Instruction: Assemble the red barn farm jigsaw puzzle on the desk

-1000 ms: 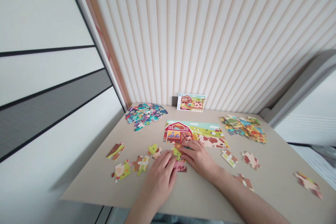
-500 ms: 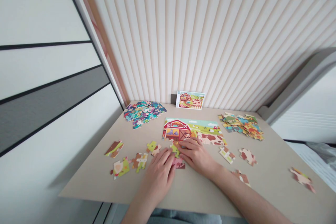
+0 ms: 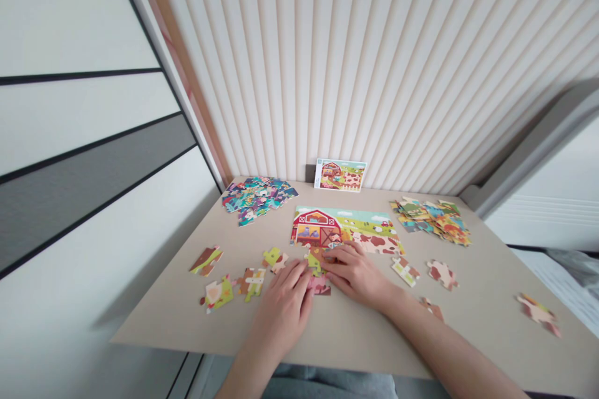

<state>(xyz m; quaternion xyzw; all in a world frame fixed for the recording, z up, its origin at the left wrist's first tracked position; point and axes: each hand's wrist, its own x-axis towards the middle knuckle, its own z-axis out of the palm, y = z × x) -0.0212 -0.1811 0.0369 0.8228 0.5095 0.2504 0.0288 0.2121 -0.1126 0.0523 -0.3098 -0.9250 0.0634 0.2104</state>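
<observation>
A partly joined farm puzzle (image 3: 374, 224) with a red barn and a spotted cow lies at mid-table. Below its lower left part are a green and brown piece (image 3: 316, 260) and a pink piece (image 3: 321, 285). My left hand (image 3: 287, 293) rests at the left edges of these pieces, its fingers together and its fingertips touching them. From the right, my right hand (image 3: 350, 268) has its fingertips on the brown and green piece, just under the barn. The fingers partly cover the pieces' edges.
A picture card (image 3: 340, 176) leans on the ribbed wall. A purple and teal pile (image 3: 259, 198) lies back left, a yellow and green pile (image 3: 433, 219) back right. Loose pieces lie left, including a hen piece (image 3: 218, 294), and right, including a cow piece (image 3: 442, 274).
The view has shifted slightly. Both hands stay at the same pieces, with my right fingers shifted a little, showing more of the brown piece.
</observation>
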